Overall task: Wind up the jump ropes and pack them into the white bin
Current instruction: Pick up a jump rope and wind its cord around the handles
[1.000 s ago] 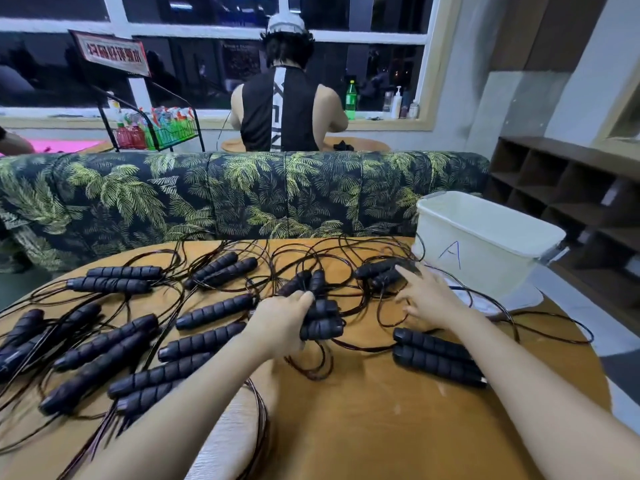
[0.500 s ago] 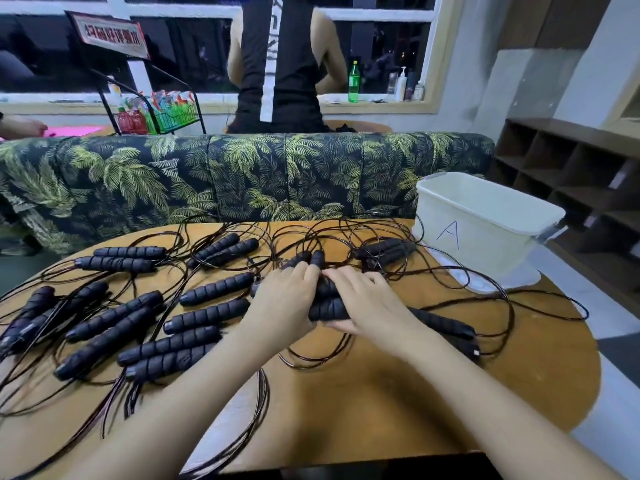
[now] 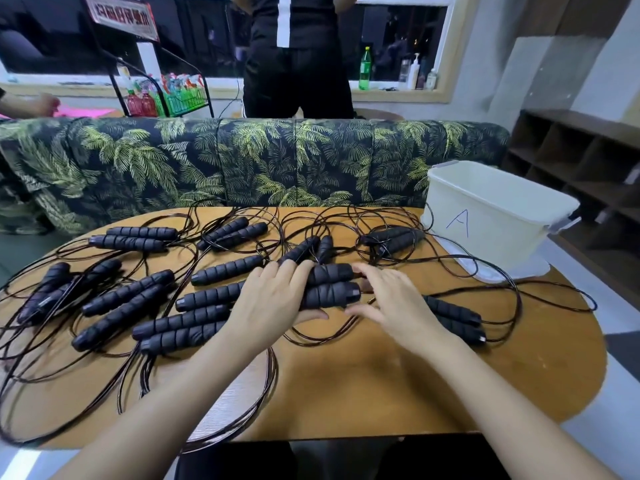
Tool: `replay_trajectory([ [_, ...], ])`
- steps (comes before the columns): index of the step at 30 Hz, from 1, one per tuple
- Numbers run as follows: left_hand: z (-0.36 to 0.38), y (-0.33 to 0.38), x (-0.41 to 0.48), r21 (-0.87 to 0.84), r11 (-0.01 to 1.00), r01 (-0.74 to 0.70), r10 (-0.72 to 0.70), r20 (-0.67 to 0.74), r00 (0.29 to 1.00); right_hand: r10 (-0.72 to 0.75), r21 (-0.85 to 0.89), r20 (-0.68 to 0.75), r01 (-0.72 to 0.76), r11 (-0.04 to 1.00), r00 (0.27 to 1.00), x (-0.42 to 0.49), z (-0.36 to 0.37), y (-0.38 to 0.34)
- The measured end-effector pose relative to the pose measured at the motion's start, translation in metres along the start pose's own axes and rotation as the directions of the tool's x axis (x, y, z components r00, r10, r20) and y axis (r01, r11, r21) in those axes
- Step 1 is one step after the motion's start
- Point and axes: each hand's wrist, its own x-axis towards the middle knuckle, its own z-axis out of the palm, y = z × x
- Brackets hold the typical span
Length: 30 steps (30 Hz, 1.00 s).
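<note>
1. Rightward off the held pair of handles (image 3: 329, 285) went the right hand (image 3: 391, 303) since half a second earlier, uncovering their capped ends; the left hand (image 3: 273, 299) kept its place on them.
2. Position of the work: the held pair lay side by side near the middle of the round wooden table (image 3: 381, 393), among the other unwound jump ropes (image 3: 128, 299) spread across its left and far parts. The white bin (image 3: 502, 233) (marked with a letter A) stood at the table's far right edge, well apart from the hands; its inside could not be seen.
3. Handling, as a judgement: the ribbed black handles looked soft-surfaced, light and easy to grip, neither slippery nor fragile. The thin dark cords (image 3: 273, 372) looked limp yet springy and lay crossed over one another, so a pulled cord would probably drag its neighbours. The best hold appeared to be round both handles together, with the free hand taking the cord close to the caps to begin winding.
4. Left hand: fingers were curled over the top of the held pair and the thumb was tucked beneath, gripping both handles at mid-length.
5. Right hand: fingers were spread and nearly straight, just beside the capped ends, holding nothing that could be made out; whether a fingertip touched a cap could not be told.
</note>
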Motion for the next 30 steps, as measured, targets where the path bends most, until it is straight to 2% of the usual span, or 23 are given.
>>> replay_trajectory([
  [2,0.002,-0.004,0.003,-0.04,0.997,0.069,-0.068,0.02,0.997,0.033,-0.035,-0.077,-0.036,0.999,0.997,0.0,0.005,0.003],
  [3,0.002,-0.004,0.005,-0.066,0.993,0.098,-0.097,0.024,0.995,0.077,0.048,-0.117,-0.072,0.996,0.99,-0.001,0.007,0.002],
  [4,0.0,-0.003,0.008,-0.106,0.985,0.139,-0.137,0.027,0.99,0.137,0.201,-0.144,-0.106,0.974,0.98,-0.001,0.01,0.002],
  [6,-0.009,-0.005,0.016,-0.243,0.925,0.292,-0.286,0.063,0.956,0.264,0.561,-0.11,-0.16,0.812,0.958,-0.003,0.017,0.0],
  [7,-0.013,-0.008,0.021,-0.324,0.864,0.384,-0.38,0.079,0.922,0.295,0.679,-0.071,-0.171,0.714,0.953,-0.005,0.019,-0.003],
  [9,-0.019,-0.012,0.026,-0.433,0.773,0.464,-0.482,0.074,0.873,0.278,0.767,0.001,-0.179,0.616,0.961,-0.011,0.025,-0.013],
  [12,-0.021,-0.005,0.03,-0.538,0.752,0.382,-0.425,0.046,0.904,0.193,0.846,0.103,-0.188,0.498,0.976,-0.012,0.041,-0.029],
  [15,-0.022,0.006,0.029,-0.704,0.667,0.245,-0.267,0.082,0.96,0.08,0.87,0.166,-0.184,0.457,0.983,-0.003,0.039,-0.033],
  [18,-0.021,0.008,0.022,-0.816,0.565,0.121,0.015,0.156,0.988,0.042,0.821,0.232,-0.219,0.527,0.972,0.012,0.025,-0.021],
  [20,-0.02,0.003,0.017,-0.817,0.569,0.098,0.139,0.214,0.967,-0.014,0.761,0.269,-0.203,0.617,0.963,0.024,0.01,-0.013],
  [22,-0.018,-0.004,0.014,-0.763,0.646,0.036,0.239,0.247,0.939,-0.141,0.561,0.207,0.0,0.828,0.968,0.036,0.003,-0.001],
  [24,-0.017,-0.006,0.013,-0.66,0.75,-0.045,0.315,0.296,0.902,-0.262,0.292,0.241,0.188,0.938,0.935,0.044,0.0,0.005],
  [27,-0.022,-0.005,0.015,-0.513,0.849,-0.127,0.349,0.363,0.864,-0.43,0.042,0.288,0.437,0.898,0.855,0.058,-0.01,0.007],
  [28,-0.021,-0.003,0.016,-0.439,0.883,-0.168,0.344,0.36,0.867,-0.443,-0.023,0.312,0.472,0.881,0.841,0.06,-0.013,0.004],
  [30,-0.017,0.006,0.017,-0.25,0.944,-0.215,0.287,0.306,0.908,-0.372,-0.1,0.298,0.416,0.904,0.879,0.062,-0.016,0.001],
])
